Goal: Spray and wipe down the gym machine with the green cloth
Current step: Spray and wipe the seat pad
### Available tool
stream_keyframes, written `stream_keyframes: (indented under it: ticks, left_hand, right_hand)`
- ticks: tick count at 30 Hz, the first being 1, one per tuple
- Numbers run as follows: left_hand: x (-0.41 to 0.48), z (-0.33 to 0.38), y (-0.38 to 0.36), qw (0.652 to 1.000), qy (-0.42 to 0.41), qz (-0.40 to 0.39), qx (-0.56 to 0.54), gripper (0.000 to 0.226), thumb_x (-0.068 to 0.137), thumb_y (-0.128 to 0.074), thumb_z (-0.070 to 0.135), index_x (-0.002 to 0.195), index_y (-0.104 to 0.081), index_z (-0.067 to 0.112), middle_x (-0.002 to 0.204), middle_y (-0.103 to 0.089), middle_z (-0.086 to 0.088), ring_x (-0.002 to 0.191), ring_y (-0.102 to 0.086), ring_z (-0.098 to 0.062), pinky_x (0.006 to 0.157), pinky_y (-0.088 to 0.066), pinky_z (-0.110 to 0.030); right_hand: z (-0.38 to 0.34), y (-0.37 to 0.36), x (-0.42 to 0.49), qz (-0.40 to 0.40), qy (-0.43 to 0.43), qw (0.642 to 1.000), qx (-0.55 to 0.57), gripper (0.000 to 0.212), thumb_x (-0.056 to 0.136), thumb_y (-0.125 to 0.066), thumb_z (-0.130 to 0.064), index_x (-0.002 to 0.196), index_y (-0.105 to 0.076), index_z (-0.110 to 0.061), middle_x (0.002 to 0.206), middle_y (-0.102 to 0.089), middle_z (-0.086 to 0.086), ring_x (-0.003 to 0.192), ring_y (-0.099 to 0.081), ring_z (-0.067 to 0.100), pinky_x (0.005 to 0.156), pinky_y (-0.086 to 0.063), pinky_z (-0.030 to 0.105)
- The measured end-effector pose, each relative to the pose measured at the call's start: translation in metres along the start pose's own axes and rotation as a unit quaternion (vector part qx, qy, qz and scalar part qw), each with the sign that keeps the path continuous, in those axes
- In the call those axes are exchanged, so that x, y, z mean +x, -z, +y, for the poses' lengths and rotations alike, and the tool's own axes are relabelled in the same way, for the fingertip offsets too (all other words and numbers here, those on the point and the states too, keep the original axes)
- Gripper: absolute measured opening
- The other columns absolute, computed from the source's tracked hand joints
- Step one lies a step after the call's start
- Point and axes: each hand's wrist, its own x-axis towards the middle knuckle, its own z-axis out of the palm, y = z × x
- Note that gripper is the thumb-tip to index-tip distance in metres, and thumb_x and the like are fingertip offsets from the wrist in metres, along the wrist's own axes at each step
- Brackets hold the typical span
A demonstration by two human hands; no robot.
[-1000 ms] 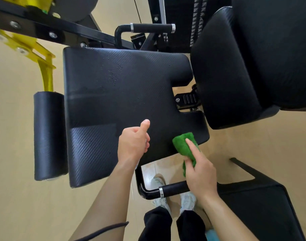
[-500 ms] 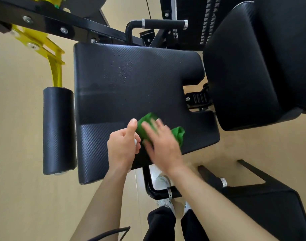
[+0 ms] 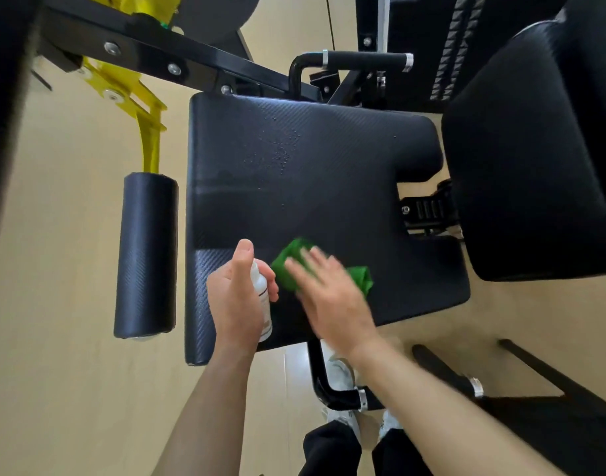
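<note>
Few droplets (image 3: 277, 149) on black seat pad (image 3: 329, 187)

One head-worn wide-angle camera looks steeply down from close above onto the black textured padded seat (image 3: 329, 173), tan floor (image 3: 54, 372) all around.

Even, fairly bright indoor light falls from above, with only soft shadows on the tan floor (image 3: 54, 338). A dull sheen streaks the black seat pad (image 3: 329, 173). The right hand (image 3: 332, 297) is smeared by motion blur. Straight bars bow near the frame edges, and the left edge goes dark.
</note>
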Motion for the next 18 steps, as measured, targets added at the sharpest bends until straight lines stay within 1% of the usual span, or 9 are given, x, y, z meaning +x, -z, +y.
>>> stream_keyframes:
  ticks: [3, 5, 7, 9, 11, 12, 14, 16, 18]
  left_hand:
    - [0.000, 0.002, 0.005, 1.000, -0.019, -0.006, 0.004, 0.059, 0.093, -0.047, 0.053, 0.046, -0.060, 0.021, 0.049, -0.057, -0.009, 0.050, -0.054, -0.019, 0.057, -0.047, -0.032]
    - [-0.001, 0.002, 0.007, 1.000, -0.025, -0.011, 0.009, 0.058, 0.093, -0.047, 0.051, 0.046, -0.060, 0.020, 0.049, -0.057, -0.010, 0.051, -0.054, -0.020, 0.058, -0.046, -0.032]
    - [-0.004, -0.002, 0.009, 1.000, -0.017, -0.012, 0.019, 0.058, 0.092, -0.047, 0.052, 0.046, -0.061, 0.020, 0.050, -0.058, -0.009, 0.052, -0.055, -0.020, 0.061, -0.046, -0.032]
    - [-0.007, -0.006, 0.011, 1.000, -0.009, -0.010, 0.027, 0.057, 0.091, -0.046, 0.053, 0.047, -0.062, 0.021, 0.052, -0.060, -0.008, 0.053, -0.056, -0.018, 0.061, -0.047, -0.031]
    - [-0.011, -0.009, 0.015, 1.000, -0.002, -0.002, 0.027, 0.056, 0.090, -0.046, 0.053, 0.046, -0.061, 0.022, 0.052, -0.060, -0.008, 0.052, -0.056, -0.018, 0.059, -0.047, -0.031]
    - [-0.012, -0.010, 0.017, 1.000, 0.001, 0.004, 0.026, 0.056, 0.090, -0.046, 0.053, 0.046, -0.061, 0.022, 0.052, -0.060, -0.008, 0.052, -0.056, -0.019, 0.058, -0.047, -0.031]
    - [-0.014, -0.009, 0.025, 0.999, 0.012, 0.014, 0.031, 0.056, 0.089, -0.047, 0.053, 0.045, -0.060, 0.021, 0.052, -0.060, -0.010, 0.051, -0.056, -0.021, 0.059, -0.047, -0.033]
    - [-0.016, -0.010, 0.033, 0.999, 0.024, 0.016, 0.036, 0.059, 0.091, -0.048, 0.052, 0.045, -0.060, 0.017, 0.053, -0.059, -0.013, 0.052, -0.056, -0.023, 0.061, -0.049, -0.034]
    - [-0.021, -0.012, 0.041, 0.998, 0.032, 0.017, 0.047, 0.064, 0.099, -0.051, 0.047, 0.048, -0.059, 0.011, 0.052, -0.058, -0.014, 0.051, -0.055, -0.021, 0.058, -0.050, -0.030]
  right_hand:
    - [-0.001, 0.004, -0.031, -0.064, 0.129, 0.990, 0.007, 0.052, 0.099, -0.061, -0.017, 0.150, -0.050, -0.023, 0.157, -0.044, 0.002, 0.148, -0.037, 0.024, 0.121, -0.032, 0.042]
    - [0.021, 0.012, -0.014, -0.062, 0.126, 0.990, -0.012, 0.055, 0.096, -0.067, -0.012, 0.148, -0.052, -0.023, 0.156, -0.046, 0.001, 0.146, -0.040, 0.027, 0.118, -0.036, 0.045]
    - [0.044, 0.023, 0.024, -0.005, 0.034, 0.999, -0.024, 0.054, 0.096, -0.067, -0.010, 0.147, -0.053, -0.022, 0.154, -0.048, 0.005, 0.145, -0.041, 0.031, 0.117, -0.037, 0.050]
    - [0.061, 0.034, 0.064, 0.038, -0.122, 0.992, 0.003, 0.053, 0.100, -0.061, -0.013, 0.150, -0.048, -0.024, 0.156, -0.044, 0.010, 0.148, -0.034, 0.034, 0.120, -0.031, 0.051]
    - [0.050, 0.029, 0.085, 0.058, -0.185, 0.981, 0.013, 0.053, 0.102, -0.057, -0.016, 0.152, -0.045, -0.023, 0.155, -0.045, 0.014, 0.149, -0.033, 0.033, 0.122, -0.027, 0.046]
    - [0.034, 0.020, 0.083, 0.067, -0.151, 0.986, 0.003, 0.052, 0.099, -0.059, -0.013, 0.150, -0.049, -0.020, 0.152, -0.050, 0.014, 0.146, -0.039, 0.033, 0.119, -0.030, 0.045]
    - [-0.006, -0.004, 0.051, 0.049, -0.006, 0.999, 0.006, 0.052, 0.093, -0.066, -0.009, 0.143, -0.057, -0.018, 0.146, -0.057, 0.011, 0.140, -0.048, 0.031, 0.115, -0.037, 0.044]
    - [-0.037, -0.012, 0.007, -0.028, 0.110, 0.993, 0.030, 0.054, 0.092, -0.066, -0.009, 0.144, -0.057, -0.021, 0.149, -0.055, 0.005, 0.141, -0.047, 0.026, 0.116, -0.037, 0.042]
    - [-0.037, -0.004, -0.013, -0.070, 0.140, 0.986, 0.060, 0.056, 0.093, -0.067, -0.007, 0.144, -0.056, -0.025, 0.150, -0.054, -0.001, 0.143, -0.046, 0.022, 0.116, -0.039, 0.041]
